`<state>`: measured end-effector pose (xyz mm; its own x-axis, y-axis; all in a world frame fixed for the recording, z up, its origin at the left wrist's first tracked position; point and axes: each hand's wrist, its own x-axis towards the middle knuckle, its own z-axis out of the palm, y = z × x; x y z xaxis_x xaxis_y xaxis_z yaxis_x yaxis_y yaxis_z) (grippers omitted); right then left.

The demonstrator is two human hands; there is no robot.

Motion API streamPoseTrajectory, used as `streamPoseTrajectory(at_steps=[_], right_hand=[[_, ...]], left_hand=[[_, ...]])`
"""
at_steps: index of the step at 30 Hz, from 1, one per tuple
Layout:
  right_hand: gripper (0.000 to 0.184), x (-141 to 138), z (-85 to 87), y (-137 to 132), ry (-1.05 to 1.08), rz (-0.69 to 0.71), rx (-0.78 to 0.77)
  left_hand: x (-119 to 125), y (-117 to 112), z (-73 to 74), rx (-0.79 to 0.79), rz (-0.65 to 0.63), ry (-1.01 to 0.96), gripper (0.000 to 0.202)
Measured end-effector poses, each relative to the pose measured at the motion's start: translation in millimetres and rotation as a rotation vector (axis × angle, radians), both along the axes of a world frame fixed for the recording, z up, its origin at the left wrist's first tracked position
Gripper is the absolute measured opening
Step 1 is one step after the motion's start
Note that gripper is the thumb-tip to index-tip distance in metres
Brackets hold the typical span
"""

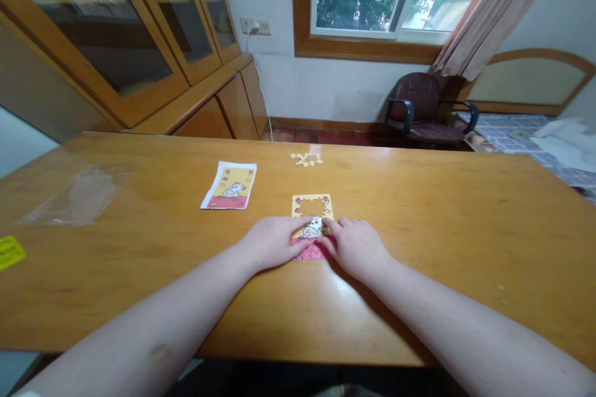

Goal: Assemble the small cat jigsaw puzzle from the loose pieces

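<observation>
A small jigsaw puzzle (313, 252) lies flat on the table, partly put together. It shows a white cartoon animal on yellow and pink, with a gap in its upper middle where the wood shows through. From the left, my left hand (274, 240) rests on the puzzle, index finger and thumb stretched apart over its surface. My right hand (357, 247) does the same from the right, its index fingertip on the white animal and thumb on the pink part. Beyond the puzzle lies a loose cluster of yellow puzzle pieces (307, 160).
A printed picture sheet (229, 186) with the same animal lies left of the puzzle. Farther left are a clear plastic bag (84, 195) and a yellow label (10, 252). The wooden table (442, 223) spans the view. An office chair (419, 105) stands behind it.
</observation>
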<state>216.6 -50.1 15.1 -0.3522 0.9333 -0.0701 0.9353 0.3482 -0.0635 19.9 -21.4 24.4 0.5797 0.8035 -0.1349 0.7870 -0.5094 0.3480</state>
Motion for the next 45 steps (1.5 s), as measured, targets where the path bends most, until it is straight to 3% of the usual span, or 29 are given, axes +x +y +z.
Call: streamPoseTrajectory(at_steps=[9,33,39,45], right_hand=[[0.053,-0.4,-1.4,0.8,0.002,-0.026,0.012],[0.045,-2.9,-2.7,5.0,-0.028,-0.014,0.01],[0.052,-0.2,-5.2,5.1,0.022,-0.009,0.03],[0.047,5.1,-4.2,7.9,0.05,-0.026,0.067]], left_hand=[[4.5,0.5,-11.1,0.054,-0.024,0.029,0.052],[8.3,1.6,-6.9,0.019,-0.001,0.014,0.046],[-5.5,10.0,-9.4,-0.012,0.062,-0.085,0.038],[-24.5,23.9,-5.5,0.071,0.193,-0.003,0.046]])
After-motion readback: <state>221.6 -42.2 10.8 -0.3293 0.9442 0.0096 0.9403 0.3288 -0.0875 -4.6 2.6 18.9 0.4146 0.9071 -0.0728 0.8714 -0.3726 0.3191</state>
